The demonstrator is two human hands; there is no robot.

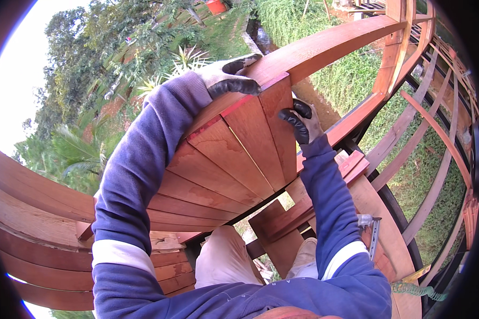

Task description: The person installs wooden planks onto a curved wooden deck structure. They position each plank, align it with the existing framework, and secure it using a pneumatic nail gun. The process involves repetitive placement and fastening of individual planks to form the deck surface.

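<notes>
My left hand (231,77), in a pale glove with black fingertips, is closed over a curved reddish wooden rail (324,47), its thumb side near the red-edged board tops. Beneath the rail stands a row of upright wooden boards (226,154), set side by side. The rightmost wooden board (277,127) has its free side edge in my right hand (305,122), gloved the same way, with the black fingers curled onto the board's face. A narrow light gap shows between two boards left of it.
Lower right, a silver and black tool (371,231) rests on planks beside a green coiled hose (418,290). Loose wood pieces (351,165) lie near my right forearm. Curved slats (404,127) and a framework rise at right, with a drop to grass (431,196).
</notes>
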